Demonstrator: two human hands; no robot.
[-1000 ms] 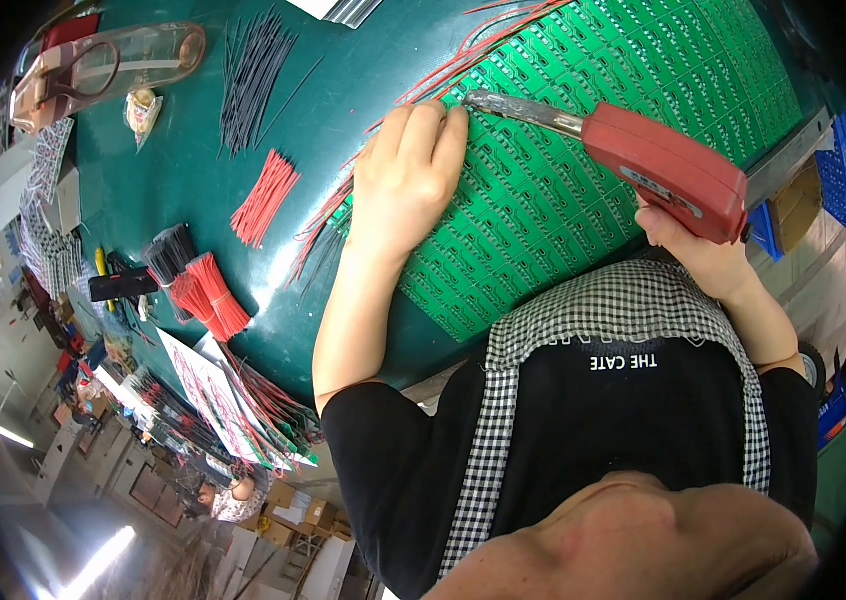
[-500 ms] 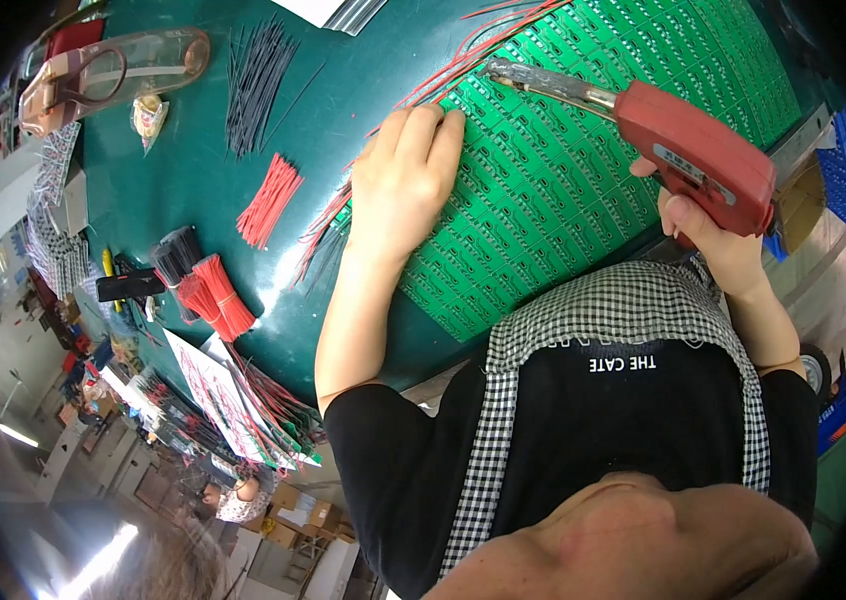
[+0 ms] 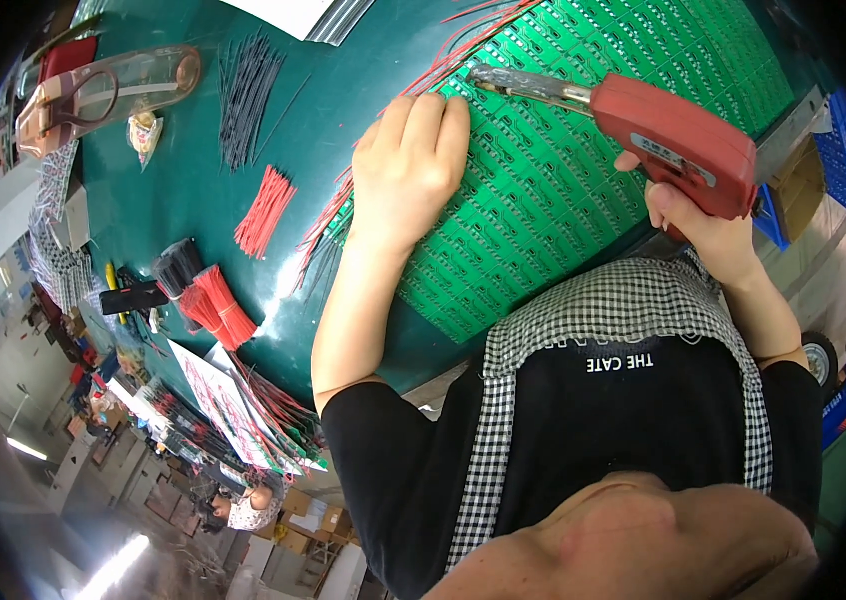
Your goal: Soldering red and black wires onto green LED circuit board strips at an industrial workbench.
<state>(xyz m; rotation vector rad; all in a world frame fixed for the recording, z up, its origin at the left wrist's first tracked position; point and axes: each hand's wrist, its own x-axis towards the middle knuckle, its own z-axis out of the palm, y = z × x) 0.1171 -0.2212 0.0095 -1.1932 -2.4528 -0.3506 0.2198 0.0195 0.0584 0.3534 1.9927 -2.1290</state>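
My right hand point(image 3: 698, 222) grips a red soldering gun point(image 3: 678, 145) by its handle. Its long metal tip points left and comes down near the upper left edge of a large panel of green circuit boards point(image 3: 543, 195), close to the fingertips of my left hand point(image 3: 409, 165). That hand rests over the panel's left edge with fingers bent and pressed together. Its fingertips are turned down, so whatever they pinch is hidden. Thin red wires point(image 3: 458, 58) run along the panel's edge, passing by and under the left hand.
On the green tabletop point(image 3: 343, 75) lie black wires point(image 3: 248, 100), a small pile of red wires point(image 3: 265, 212) and tied bundles point(image 3: 218, 305). A clear bottle point(image 3: 133, 88) lies at the far left. Wired boards point(image 3: 273, 420) sit at the near left; a blue crate point(image 3: 843, 155) stands right.
The soldering gun and my right hand have shifted slightly left, with the tip nearer my left fingers. My left hand stays at the panel's edge. The whole view has moved a little.
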